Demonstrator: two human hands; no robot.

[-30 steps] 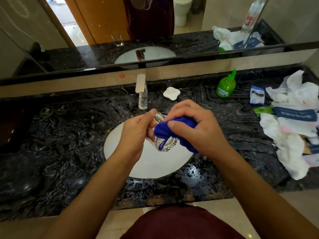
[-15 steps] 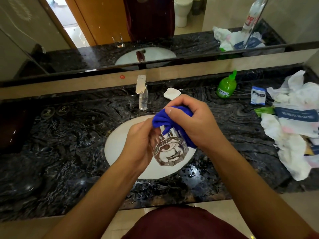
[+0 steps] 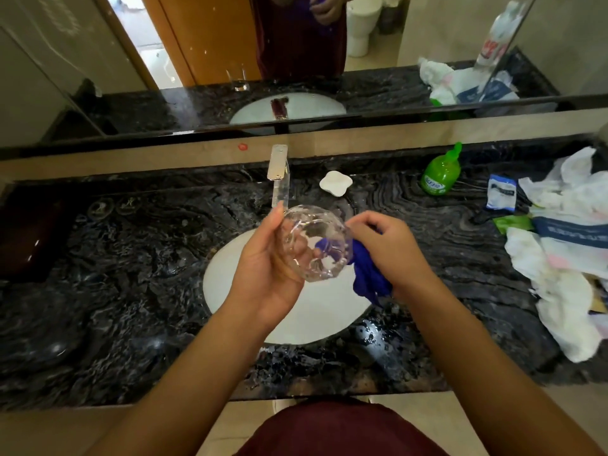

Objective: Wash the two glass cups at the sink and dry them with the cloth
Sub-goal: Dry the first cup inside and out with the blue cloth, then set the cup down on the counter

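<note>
Left hand grips a glass cup from its left side, fingers curled behind it, thumb up along the rim; cup tipped on its side, held in the air over the sink. Right hand holds a bunched blue cloth, fingers curled round it, the cloth pressed against the cup's right side; some blue shows through the glass. Sink is a white oval basin set into a black marble-veined counter; water drops on the counter at the basin's near right edge. Chrome faucet stands behind the basin, just beyond the cup. White soap dish just right of the faucet. Green pump bottle farther right near the back wall. A small blue-and-white packet beside it, then a heap of crumpled white cloths and plastic bags at the counter's right end. Beige ledge behind the counter, mirror above it. Mirror reflects a second glass cup standing upright, an orange wooden door and a white toilet. Person wears a dark red garment, visible at bottom edge.
</note>
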